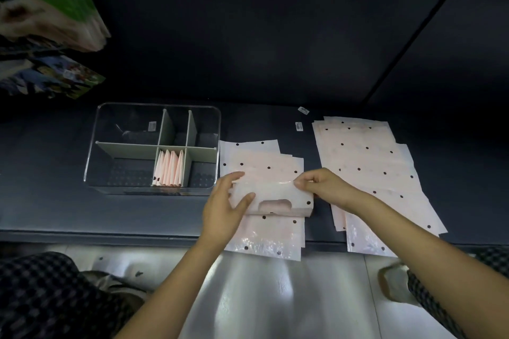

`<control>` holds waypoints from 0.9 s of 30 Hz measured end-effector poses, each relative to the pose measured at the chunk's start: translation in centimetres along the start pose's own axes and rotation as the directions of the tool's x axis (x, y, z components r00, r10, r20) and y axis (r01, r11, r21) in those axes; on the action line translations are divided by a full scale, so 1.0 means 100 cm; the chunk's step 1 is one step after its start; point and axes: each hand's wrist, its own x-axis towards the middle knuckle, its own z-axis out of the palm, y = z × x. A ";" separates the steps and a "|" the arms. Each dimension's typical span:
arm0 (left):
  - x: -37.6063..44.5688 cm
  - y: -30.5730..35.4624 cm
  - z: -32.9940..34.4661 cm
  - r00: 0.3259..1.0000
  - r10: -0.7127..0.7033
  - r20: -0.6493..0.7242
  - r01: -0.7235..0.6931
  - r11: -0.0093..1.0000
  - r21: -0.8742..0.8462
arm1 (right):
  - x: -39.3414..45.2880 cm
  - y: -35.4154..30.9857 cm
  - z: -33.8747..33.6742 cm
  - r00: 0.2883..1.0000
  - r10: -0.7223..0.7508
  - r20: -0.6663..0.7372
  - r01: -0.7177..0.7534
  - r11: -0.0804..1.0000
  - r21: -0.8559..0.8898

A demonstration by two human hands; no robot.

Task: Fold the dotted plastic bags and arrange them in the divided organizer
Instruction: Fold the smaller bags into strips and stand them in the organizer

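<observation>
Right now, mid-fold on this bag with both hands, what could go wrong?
1. The bag being folded is held only at its ends by the left hand and right hand; the slick plastic may spring open.
2. The small pile beneath overhangs the counter edge and could slide off.
3. The middle front compartment of the organizer already looks full; squeezing in another may unfold the rest.

Pink dotted bag [271,197] half-folded; folded ones upright in organizer [91,146].

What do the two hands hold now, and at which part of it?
One dotted bag, partly folded: the left hand at its left end, the right hand pinching its upper right edge.
</observation>
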 end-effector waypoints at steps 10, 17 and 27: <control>-0.022 -0.025 0.034 0.886 0.173 0.429 -0.427 0.662 0.616 | 0.052 0.027 0.017 0.939 0.099 -0.329 -0.162 0.972 -0.172; -0.033 -0.049 0.040 0.853 0.021 0.522 -0.459 0.507 0.729 | 0.060 0.036 0.021 0.920 0.074 -0.386 -0.178 0.954 -0.241; -0.038 -0.057 0.043 0.856 0.000 0.517 -0.457 0.469 0.756 | 0.015 0.027 0.061 0.745 -0.320 -0.585 -0.059 0.842 -0.536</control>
